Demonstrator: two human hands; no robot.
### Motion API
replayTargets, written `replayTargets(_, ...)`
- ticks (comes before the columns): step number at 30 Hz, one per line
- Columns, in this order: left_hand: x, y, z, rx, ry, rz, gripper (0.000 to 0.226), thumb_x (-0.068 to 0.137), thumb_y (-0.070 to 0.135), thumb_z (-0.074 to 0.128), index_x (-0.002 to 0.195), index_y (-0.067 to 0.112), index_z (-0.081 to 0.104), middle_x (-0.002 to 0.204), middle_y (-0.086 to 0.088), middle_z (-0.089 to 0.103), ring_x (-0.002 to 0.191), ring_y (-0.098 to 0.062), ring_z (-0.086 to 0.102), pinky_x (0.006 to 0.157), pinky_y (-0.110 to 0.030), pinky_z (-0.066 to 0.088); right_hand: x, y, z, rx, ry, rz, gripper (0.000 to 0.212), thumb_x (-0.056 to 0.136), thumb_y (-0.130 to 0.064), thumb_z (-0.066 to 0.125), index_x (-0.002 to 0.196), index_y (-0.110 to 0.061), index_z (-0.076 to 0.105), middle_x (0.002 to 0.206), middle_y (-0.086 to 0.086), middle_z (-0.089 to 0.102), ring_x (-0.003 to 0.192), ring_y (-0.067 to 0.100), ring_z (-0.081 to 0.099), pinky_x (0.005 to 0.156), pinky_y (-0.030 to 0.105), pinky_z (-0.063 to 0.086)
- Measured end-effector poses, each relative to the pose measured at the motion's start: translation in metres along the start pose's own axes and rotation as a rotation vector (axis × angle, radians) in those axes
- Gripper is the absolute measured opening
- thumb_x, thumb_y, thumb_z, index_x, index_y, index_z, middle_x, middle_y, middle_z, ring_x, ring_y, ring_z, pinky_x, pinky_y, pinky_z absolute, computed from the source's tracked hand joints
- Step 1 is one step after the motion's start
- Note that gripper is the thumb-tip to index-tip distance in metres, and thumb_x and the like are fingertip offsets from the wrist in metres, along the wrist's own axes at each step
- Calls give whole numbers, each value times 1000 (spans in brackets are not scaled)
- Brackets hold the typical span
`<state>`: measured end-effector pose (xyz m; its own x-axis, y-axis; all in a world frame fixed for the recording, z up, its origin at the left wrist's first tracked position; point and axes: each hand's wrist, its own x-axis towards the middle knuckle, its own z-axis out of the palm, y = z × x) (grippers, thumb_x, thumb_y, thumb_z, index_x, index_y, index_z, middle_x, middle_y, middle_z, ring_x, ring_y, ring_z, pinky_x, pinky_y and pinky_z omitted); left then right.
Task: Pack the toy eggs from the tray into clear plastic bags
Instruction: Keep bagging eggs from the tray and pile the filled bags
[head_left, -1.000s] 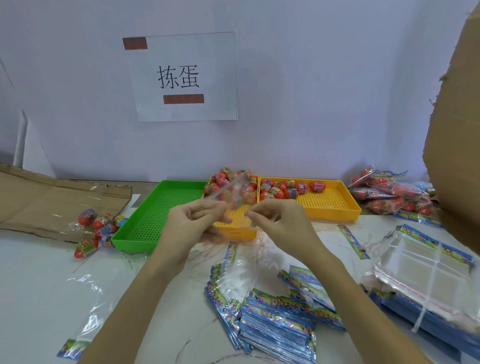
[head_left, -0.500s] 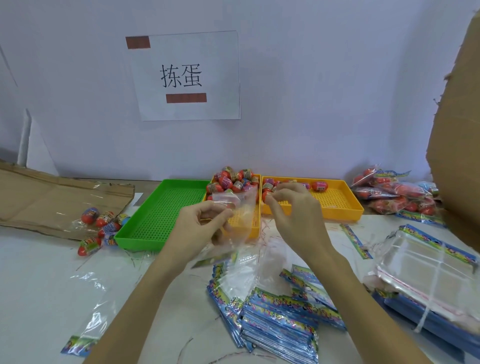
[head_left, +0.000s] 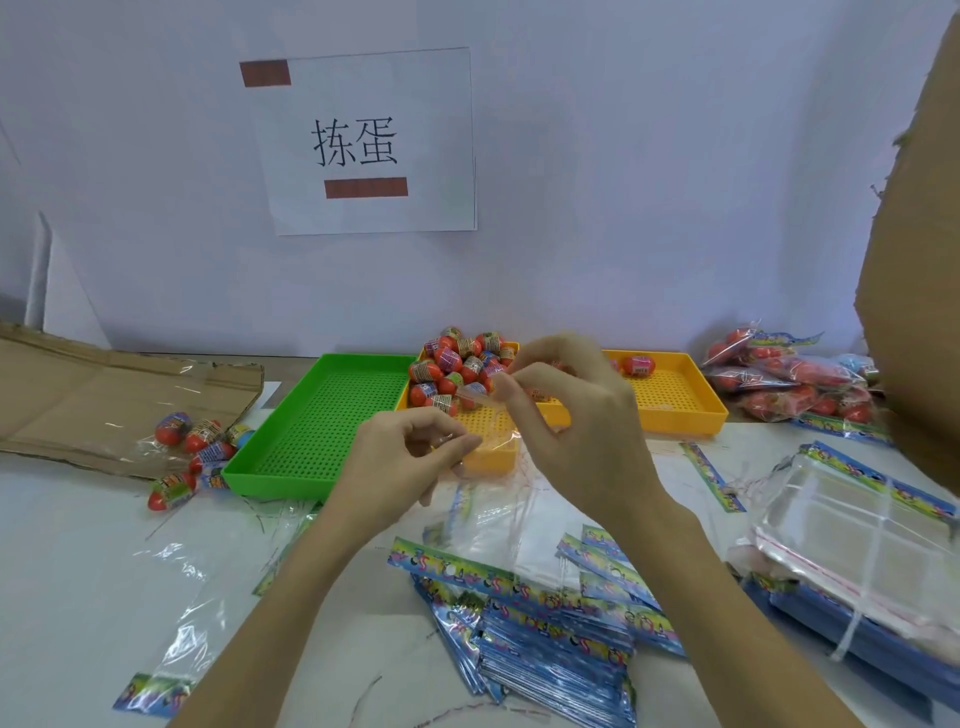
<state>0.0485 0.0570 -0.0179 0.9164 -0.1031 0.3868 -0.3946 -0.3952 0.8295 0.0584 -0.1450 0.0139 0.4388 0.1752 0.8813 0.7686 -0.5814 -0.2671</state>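
Note:
Red toy eggs (head_left: 457, 364) with printed bands are heaped at the back of the middle yellow tray (head_left: 491, 457). A clear plastic bag (head_left: 493, 431) hangs between my hands in front of that tray. My left hand (head_left: 400, 462) pinches the bag's near edge with thumb and fingertips. My right hand (head_left: 571, 415) pinches the bag's upper edge, fingers curled, above the tray. One egg (head_left: 638, 365) lies in the right yellow tray (head_left: 680, 410).
An empty green tray (head_left: 311, 431) sits left of the yellow ones. Filled bags of eggs (head_left: 789, 379) pile at the back right, loose eggs (head_left: 192, 447) at the left by flat cardboard (head_left: 78, 400). Stacks of empty bags (head_left: 545, 639) and a bundle (head_left: 857, 545) lie near me.
My right hand has risen and moved right, pulling the bag's edge away from my left hand. My left hand has stayed low in front of the tray.

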Motion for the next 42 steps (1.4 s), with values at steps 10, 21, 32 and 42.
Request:
replayTargets(10, -1, 0, -2, 119, 8, 110, 6, 94, 24, 77, 94, 20, 81, 69, 12, 72, 51, -16, 63, 55, -21, 47, -11, 10, 10, 231, -500, 362, 20, 89, -36, 79, 104, -22, 78, 86, -10, 71, 78, 8, 66, 70, 25, 56)
replayTargets(21, 2, -3, -8, 66, -69, -35, 43, 80, 56, 83, 113, 32, 72, 71, 1, 71, 55, -15, 60, 59, -29, 50, -9, 18, 5, 301, -448, 573, 11, 85, -30, 84, 83, -25, 74, 76, -10, 72, 72, 5, 67, 66, 18, 54)
replayTargets(32, 0, -3, -8, 64, -127, 65, 55, 77, 20, 93, 125, 32, 68, 82, 6, 78, 63, -7, 54, 61, -25, 48, -2, 15, -9, 628, -562, 617, 17, 91, -30, 79, 102, -17, 81, 92, 0, 80, 88, 15, 77, 83, 27, 61)
replayTargets(42, -3, 4, -3, 99, -96, 114, 62, 76, 37, 90, 133, 33, 67, 91, 8, 78, 52, -5, 40, 55, -12, 37, -2, 18, -13, 521, -681, 631, 18, 90, -34, 78, 99, -20, 82, 82, -1, 79, 79, 15, 76, 74, 29, 63)
